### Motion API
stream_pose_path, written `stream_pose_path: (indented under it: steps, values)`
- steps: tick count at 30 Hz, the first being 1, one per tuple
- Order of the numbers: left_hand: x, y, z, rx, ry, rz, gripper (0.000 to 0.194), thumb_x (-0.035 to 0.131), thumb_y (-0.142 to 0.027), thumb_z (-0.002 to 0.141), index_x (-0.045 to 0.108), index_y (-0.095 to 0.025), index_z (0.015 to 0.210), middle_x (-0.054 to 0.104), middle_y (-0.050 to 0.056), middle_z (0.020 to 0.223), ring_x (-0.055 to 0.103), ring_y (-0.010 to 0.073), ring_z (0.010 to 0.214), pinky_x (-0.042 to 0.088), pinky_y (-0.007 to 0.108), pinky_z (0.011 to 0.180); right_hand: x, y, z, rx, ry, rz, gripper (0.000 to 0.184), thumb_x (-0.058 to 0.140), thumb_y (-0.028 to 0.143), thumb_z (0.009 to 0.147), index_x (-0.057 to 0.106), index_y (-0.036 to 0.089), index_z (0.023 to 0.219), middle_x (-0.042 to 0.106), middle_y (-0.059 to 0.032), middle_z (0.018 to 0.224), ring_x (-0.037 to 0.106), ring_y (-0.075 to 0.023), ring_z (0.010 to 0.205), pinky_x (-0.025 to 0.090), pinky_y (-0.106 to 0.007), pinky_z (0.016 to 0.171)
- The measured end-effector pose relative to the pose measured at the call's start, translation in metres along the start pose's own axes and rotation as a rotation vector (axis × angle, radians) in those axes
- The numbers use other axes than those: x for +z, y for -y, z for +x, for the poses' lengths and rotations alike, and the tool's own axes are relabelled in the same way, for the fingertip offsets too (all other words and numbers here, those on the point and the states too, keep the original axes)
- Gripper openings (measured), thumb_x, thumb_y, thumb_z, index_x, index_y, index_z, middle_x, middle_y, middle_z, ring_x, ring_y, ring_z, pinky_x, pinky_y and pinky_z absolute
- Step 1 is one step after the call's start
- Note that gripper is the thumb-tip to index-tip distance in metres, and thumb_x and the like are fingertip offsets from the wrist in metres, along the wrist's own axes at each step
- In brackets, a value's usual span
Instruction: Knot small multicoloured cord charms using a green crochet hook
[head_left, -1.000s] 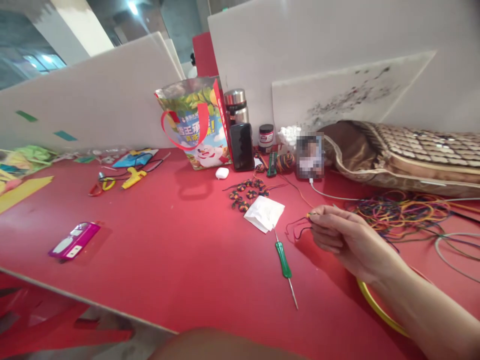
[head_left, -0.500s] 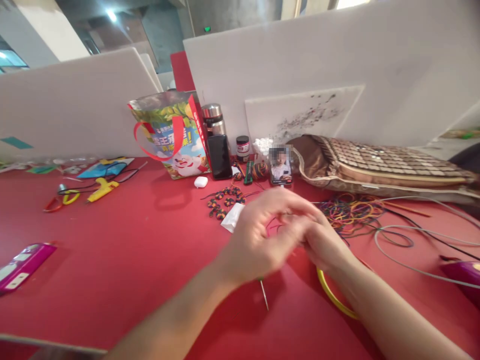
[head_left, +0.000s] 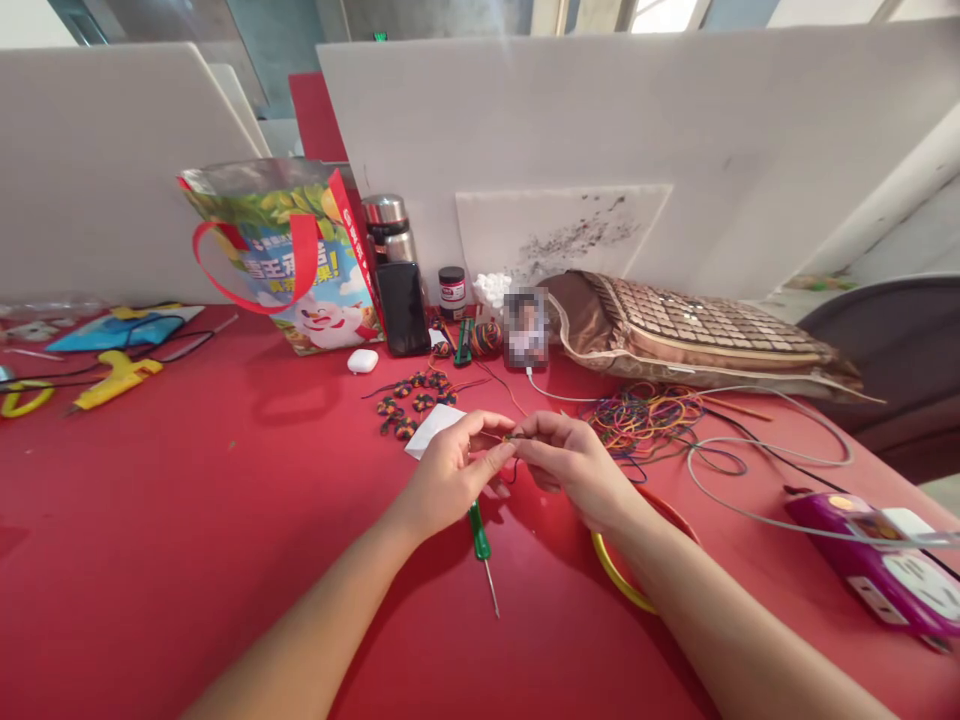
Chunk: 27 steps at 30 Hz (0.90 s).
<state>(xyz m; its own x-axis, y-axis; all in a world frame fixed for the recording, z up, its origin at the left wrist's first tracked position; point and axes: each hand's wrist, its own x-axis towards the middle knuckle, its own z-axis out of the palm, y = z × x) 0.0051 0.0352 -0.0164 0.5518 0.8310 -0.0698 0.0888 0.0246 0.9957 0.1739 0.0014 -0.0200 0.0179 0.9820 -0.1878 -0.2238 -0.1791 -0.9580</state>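
Both hands meet above the red table (head_left: 225, 520). My left hand (head_left: 450, 475) and my right hand (head_left: 574, 465) pinch a small knot of coloured cord (head_left: 510, 438) between their fingertips, with thin cord ends hanging down. Under my left hand lies a green-handled awl (head_left: 480, 545) pointing toward me. A folded white paper (head_left: 431, 428) sits just beyond my left hand, with several finished knotted pieces (head_left: 412, 395) behind it. A yellow and red hoop (head_left: 622, 580) lies partly beneath my right forearm.
A pile of coloured cords (head_left: 645, 415) lies right of my hands. At the back stand a printed gift bag (head_left: 285, 260), a flask (head_left: 390, 230), a dark phone (head_left: 403, 308), a second phone (head_left: 525, 328) and a woven cushion (head_left: 697, 330). A purple power strip (head_left: 877, 570) is at right, a yellow glue gun (head_left: 116, 375) at left.
The view swung right. My left hand came in from below and joined my right hand on the cord knot; a second ago only my right hand held it.
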Motion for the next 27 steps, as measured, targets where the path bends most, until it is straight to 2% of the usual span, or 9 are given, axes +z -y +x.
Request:
stream_pose_path:
  steps: [6,10,13,17,23,27]
  values:
    - [-0.0043,0.0028,0.0003,0.045,-0.031,-0.127,0.030,0.077,-0.038,0.088,0.066,-0.017,0.107,0.073,0.004,0.091,0.071,0.0151,0.070,0.061,0.031,0.071,0.0004,0.0018,-0.0015,-0.002,0.020,0.005,0.037,0.089,0.045,0.063,0.065,0.017,0.071,0.051,0.0073,0.051,0.031,-0.0041,0.041,0.017,-0.024,0.044]
    - [-0.0020,0.0025,0.0010,0.003,-0.063,-0.169,0.028,0.080,-0.031,0.082,0.064,-0.017,0.101,0.072,0.004,0.085,0.070,0.0164,0.069,0.057,0.027,0.058,-0.0002,0.0032,-0.0022,0.015,0.028,0.038,0.040,0.091,0.046,0.062,0.064,0.017,0.069,0.055,0.0055,0.054,0.031,-0.0035,0.042,0.016,-0.024,0.045]
    - [-0.0005,0.0019,0.0014,0.017,-0.088,-0.156,0.024,0.078,-0.029,0.083,0.062,-0.017,0.097,0.069,0.001,0.074,0.065,0.0143,0.059,0.050,0.024,0.051,-0.0007,0.0025,-0.0024,0.019,0.044,0.046,0.040,0.092,0.046,0.063,0.066,0.017,0.071,0.053,0.0058,0.053,0.030,-0.0036,0.042,0.016,-0.024,0.045]
    - [0.0003,0.0005,0.0003,0.069,-0.153,-0.181,0.024,0.079,-0.031,0.083,0.061,-0.019,0.092,0.066,-0.001,0.073,0.059,0.0102,0.053,0.044,0.023,0.050,-0.0003,0.0003,-0.0024,0.016,0.050,0.041,0.040,0.092,0.047,0.065,0.068,0.017,0.073,0.051,0.0061,0.053,0.031,-0.0040,0.043,0.016,-0.025,0.046]
    - [0.0015,0.0003,0.0015,0.104,-0.163,-0.150,0.029,0.088,-0.039,0.077,0.073,-0.017,0.088,0.066,-0.001,0.068,0.059,0.0120,0.059,0.049,0.026,0.060,-0.0002,0.0008,-0.0031,0.015,0.037,0.053,0.045,0.095,0.049,0.060,0.066,0.017,0.072,0.049,0.0073,0.052,0.031,-0.0038,0.043,0.017,-0.025,0.047]
    - [0.0001,0.0007,0.0031,0.095,-0.199,-0.145,0.026,0.089,-0.038,0.075,0.076,-0.017,0.084,0.069,0.000,0.071,0.059,0.0117,0.059,0.048,0.027,0.062,-0.0011,0.0029,-0.0047,0.026,0.075,0.109,0.040,0.092,0.046,0.065,0.067,0.016,0.073,0.043,0.0091,0.051,0.028,-0.0035,0.044,0.017,-0.025,0.047]
